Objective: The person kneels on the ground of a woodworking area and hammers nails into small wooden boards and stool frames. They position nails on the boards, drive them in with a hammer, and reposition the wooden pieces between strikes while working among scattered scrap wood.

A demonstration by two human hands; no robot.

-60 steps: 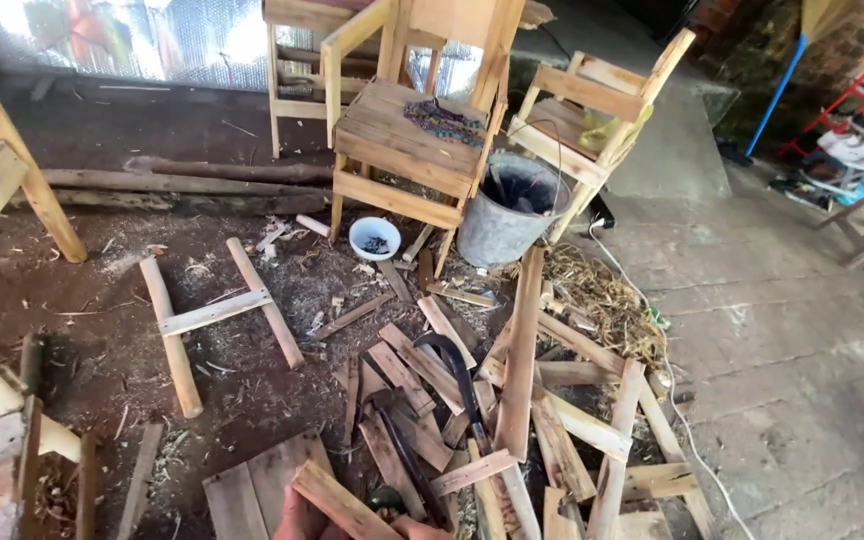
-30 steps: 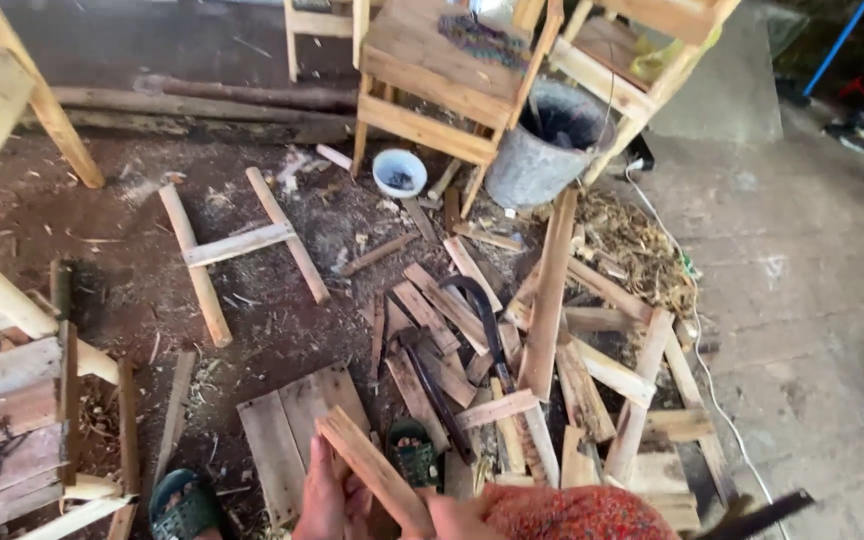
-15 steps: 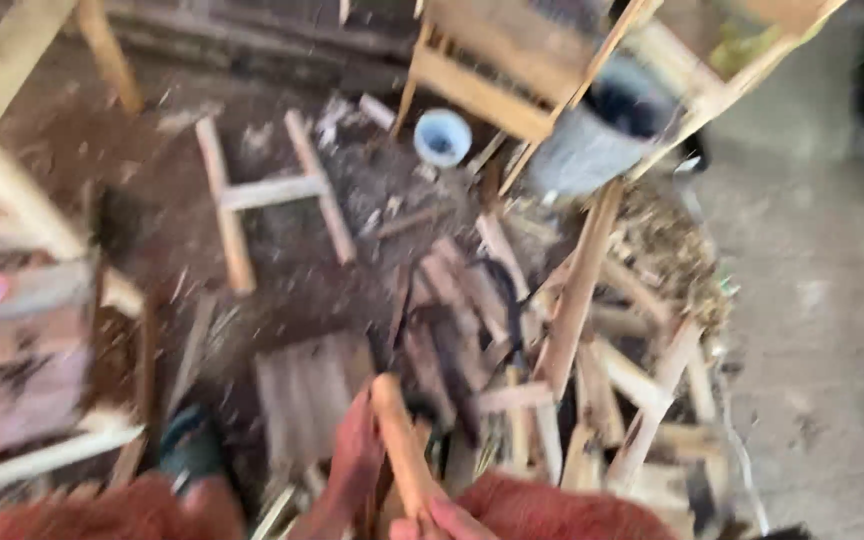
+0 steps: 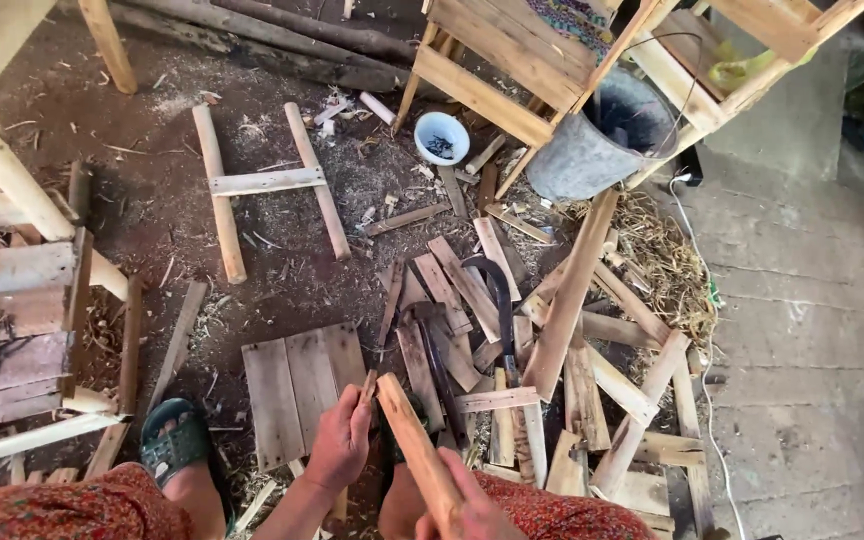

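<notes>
Hands low in the frame: the right hand (image 4: pixel 467 505) has its fingers wrapped round the near end of a long wooden slat (image 4: pixel 414 448), which slants up and away over the dirt floor (image 4: pixel 152 215). The left hand (image 4: pixel 340 440) is closed on a thinner stick (image 4: pixel 365 390) just beside it. This looks like picking and matching pieces from the scrap pile (image 4: pixel 512 350); lining the two up squarely would seem the careful part.
</notes>
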